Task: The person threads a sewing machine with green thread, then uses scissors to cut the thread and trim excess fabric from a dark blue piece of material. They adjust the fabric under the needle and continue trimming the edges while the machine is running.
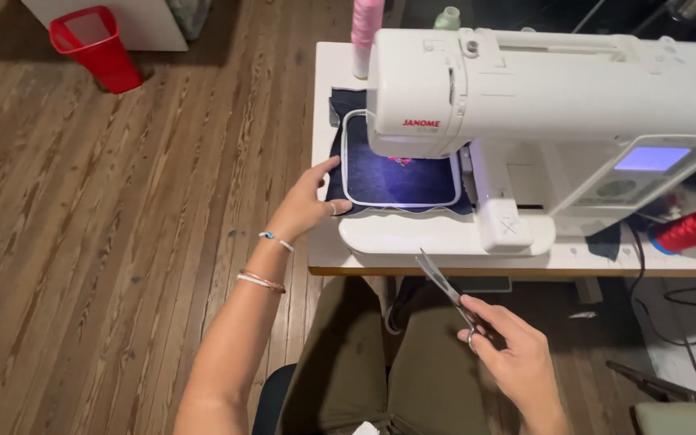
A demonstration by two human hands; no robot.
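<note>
wood floor; l hand [309, 203] on hoop [400, 173], r hand [517, 358] w/ scissors [445, 286]

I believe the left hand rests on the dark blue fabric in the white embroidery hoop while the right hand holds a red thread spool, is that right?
Not quite: the head view shows the right hand holding silver metal scissors, not a spool. The left hand does rest on the dark blue fabric in the white embroidery hoop.

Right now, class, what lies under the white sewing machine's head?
Dark blue fabric in a white embroidery hoop, with a small pink stitched motif. The needle is hidden by the machine.
</note>
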